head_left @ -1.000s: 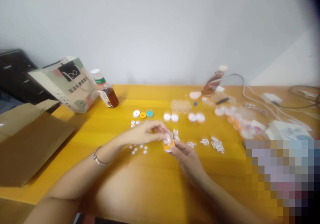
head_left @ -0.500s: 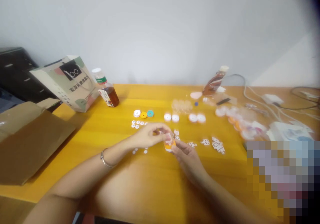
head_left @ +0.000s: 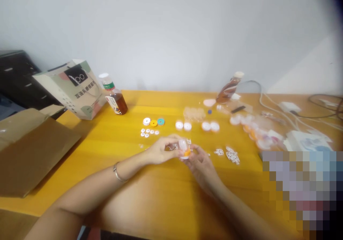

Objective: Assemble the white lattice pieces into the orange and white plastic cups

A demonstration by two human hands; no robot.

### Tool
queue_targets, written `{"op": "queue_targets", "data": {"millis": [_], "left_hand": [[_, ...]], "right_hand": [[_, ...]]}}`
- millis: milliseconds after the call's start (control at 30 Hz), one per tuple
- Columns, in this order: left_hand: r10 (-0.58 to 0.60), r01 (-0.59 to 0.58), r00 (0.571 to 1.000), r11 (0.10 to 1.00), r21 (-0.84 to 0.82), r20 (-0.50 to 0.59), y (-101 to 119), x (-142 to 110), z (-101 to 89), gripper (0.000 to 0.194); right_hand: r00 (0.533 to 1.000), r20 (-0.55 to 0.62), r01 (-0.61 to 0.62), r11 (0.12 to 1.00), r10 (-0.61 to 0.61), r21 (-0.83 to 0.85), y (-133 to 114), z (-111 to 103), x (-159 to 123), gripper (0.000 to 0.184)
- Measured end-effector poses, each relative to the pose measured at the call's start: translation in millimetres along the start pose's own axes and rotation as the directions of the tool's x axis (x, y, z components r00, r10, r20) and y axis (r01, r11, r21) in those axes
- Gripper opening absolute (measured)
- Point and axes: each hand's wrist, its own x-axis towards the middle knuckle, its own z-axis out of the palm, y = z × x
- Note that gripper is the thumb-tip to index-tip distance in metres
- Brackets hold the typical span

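Between fingers (head_left: 174, 154) (curled close), orange-banded container (head_left: 184, 148).

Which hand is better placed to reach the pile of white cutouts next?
Probably the right hand: it is nearer the white cutouts. The left hand is farther off and seems to hold the orange-banded container.

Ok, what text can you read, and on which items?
Paper shopping bag, black panel: like "bo".
Same bag, row below: starts "互", rest too blurred.
Green-banded bottle: lettering too blurred.
Tilted brown bottle: lettering too blurred.
Orange-banded container: none legible.
Small white discs: marks too small.
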Motion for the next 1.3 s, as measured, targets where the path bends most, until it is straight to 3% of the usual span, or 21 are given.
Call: {"op": "queue_targets", "data": {"millis": [167,267,433,667,767,900,1000,1100,1167,1200,1300], "left_hand": [[0.0,0.002,1.0,0.996,-0.094,0.024,0,-2,4.8,0.032],[-0.02,0.022,0.999,0.997,-0.071,0.029,-1,-2,3.6,0.032],[0.04,-0.033,0.997,0.995,0.097,-0.07,2,-1,4.8,0.021],[0.107,-0.037,0.974,0.946,0.322,-0.202,0,-2,12.2,0.02],[0.129,-0.028,0.968,0.909,0.416,-0.216,-3,-3,12.0,0.021],[0.092,-0.005,0.987,0.84,0.542,-0.135,-6,-6,15.7,0.029],[0.03,0.048,0.992,0.809,0.586,-0.122,-10,-12,22.4,0.04],[0.052,0.051,0.988,0.786,0.617,-0.148,-11,-24,29.5,0.048],[0.111,-0.038,0.992,0.735,0.677,-0.065,-9,-36,33.9,0.053],[0.133,-0.119,0.991,0.698,0.707,0.035,-7,-43,36.0,0.057],[0.134,-0.389,0.91,0.604,0.696,0.392,-2,-65,40.5,0.067]], "right_hand": [[0.981,0.127,-0.158,0.984,0.147,0.079,-4,1,-2,0.033],[0.975,0.137,-0.183,0.982,0.174,0.056,-6,2,-3,0.035],[0.998,0.057,0.015,1.0,-0.013,-0.023,-2,1,0,0.032],[0.973,-0.028,0.215,0.945,-0.229,-0.245,6,-2,0,0.033],[0.979,0.023,0.201,0.949,-0.202,-0.243,2,-5,2,0.033],[0.99,0.106,0.118,0.967,-0.096,-0.224,-5,-6,4,0.038],[0.99,0.081,0.134,0.95,-0.116,-0.281,-8,-3,4,0.036],[0.987,0.022,0.158,0.913,-0.162,-0.377,-13,-1,4,0.031],[0.975,-0.047,0.179,0.892,-0.217,-0.416,-20,-4,8,0.035],[0.962,-0.092,0.193,0.88,-0.256,-0.434,-25,-8,10,0.038],[0.883,-0.23,0.232,0.805,-0.41,-0.546,-45,-31,24,0.038]]}}
